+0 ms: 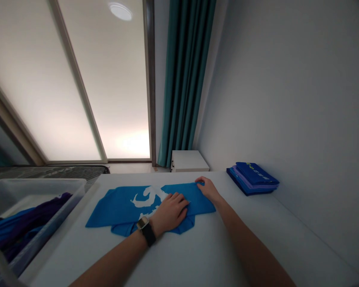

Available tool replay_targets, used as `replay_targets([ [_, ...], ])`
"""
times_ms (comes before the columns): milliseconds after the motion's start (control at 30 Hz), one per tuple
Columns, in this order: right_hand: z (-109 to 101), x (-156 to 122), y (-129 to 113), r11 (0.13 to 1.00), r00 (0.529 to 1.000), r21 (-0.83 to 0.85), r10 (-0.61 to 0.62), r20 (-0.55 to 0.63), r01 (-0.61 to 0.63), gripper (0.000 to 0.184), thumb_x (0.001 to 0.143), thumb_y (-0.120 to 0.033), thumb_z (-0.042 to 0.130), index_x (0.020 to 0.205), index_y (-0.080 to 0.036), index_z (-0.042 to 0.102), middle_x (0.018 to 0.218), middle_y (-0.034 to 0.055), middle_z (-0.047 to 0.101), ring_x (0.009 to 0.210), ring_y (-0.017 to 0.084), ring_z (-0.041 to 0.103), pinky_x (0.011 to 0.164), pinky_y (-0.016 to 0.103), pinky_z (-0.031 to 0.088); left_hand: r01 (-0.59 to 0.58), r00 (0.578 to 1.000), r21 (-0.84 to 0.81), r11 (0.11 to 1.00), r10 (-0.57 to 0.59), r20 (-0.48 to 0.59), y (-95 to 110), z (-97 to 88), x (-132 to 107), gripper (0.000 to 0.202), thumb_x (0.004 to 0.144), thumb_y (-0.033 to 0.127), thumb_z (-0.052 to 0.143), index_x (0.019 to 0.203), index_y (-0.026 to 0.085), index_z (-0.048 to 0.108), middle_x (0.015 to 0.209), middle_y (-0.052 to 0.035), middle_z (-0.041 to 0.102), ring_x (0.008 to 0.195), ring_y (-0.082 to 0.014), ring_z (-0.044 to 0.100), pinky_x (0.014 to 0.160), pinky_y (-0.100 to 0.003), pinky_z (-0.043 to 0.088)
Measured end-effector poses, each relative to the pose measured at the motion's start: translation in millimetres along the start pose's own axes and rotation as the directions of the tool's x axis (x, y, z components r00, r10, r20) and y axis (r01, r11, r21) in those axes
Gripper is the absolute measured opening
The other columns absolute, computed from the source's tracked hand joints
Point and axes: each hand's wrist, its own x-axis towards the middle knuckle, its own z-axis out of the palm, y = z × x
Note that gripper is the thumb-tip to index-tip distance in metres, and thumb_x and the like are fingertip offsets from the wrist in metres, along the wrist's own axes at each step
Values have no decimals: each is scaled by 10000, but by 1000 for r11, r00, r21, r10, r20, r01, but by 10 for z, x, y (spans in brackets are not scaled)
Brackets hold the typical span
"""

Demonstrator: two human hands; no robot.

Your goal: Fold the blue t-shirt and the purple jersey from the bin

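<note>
T-shirt point(116, 209), bright blue with a white print point(146, 198), lies flat at the middle of the white tabletop point(191, 257), partly folded: its body is doubled into a wide shape, and a lower flap bunches out at 6 o'clock. It does not yet match the neat, squared-off pile of folded blue and purple garments point(253, 179) at about 2 o'clock from it, near the wall. More blue and purple garments point(24, 227) lie loose in the plastic bin point(48, 181) at 9 o'clock, so unfolded cloth remains there.

The left hand point(169, 213), with a black-strapped wristwatch point(145, 230) on its wrist, lies open and palm down on the shirt's centre, fingers together, pressing rather than gripping. The right hand point(208, 189) sits at the shirt's far edge around 1 o'clock, its fingers slightly curled over the cloth; whether they pinch it, I cannot tell.

The shirt's left end comes close to the tabletop edge beside the bin, leaving little margin there. Far more white surface stretches toward 3 and 5 o'clock, between the shirt and the wall.
</note>
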Motion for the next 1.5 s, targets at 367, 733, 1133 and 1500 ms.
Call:
replay_targets([
  [367,-39,-134,84,999,997,1,-54,-54,54,245,697,-185,598,921,-250,673,1015,44,666,1005,242,576,985,387,386,185,980,-24,982,-183,82,-325,52,734,297,951,248,404,1104,195,652,1065,-86,635,1040,-245,558,934,-404,410],
  [733,-27,-202,36,980,996,-195,-53,-72,38,337,772,-139,469,1067,-246,593,1090,48,650,1037,221,582,953,358,421,245,964,-99,965,-231,134,-245,466,1219,388,1009,339,306,1006,189,664,1022,-79,714,974,-233,650,865,-374,461],
  [1133,-169,-487,-255,716,969,-672,247,-12,-191,392,983,-321,343,1332,-203,477,1103,169,676,1025,308,638,860,406,425,212,977,-66,975,-209,52,-222,595,1154,341,1024,325,298,1033,194,613,1039,-80,676,1002,-225,617,878,-354,434],
  [1500,-162,-631,-363,469,958,-874,287,20,-123,443,1000,-315,292,1417,-187,372,1105,177,680,1002,275,660,834,368,445,190,982,-20,982,-190,23,-232,627,1138,263,1004,318,383,1045,197,613,1063,-71,637,1024,-226,566,882,-360,416],
])
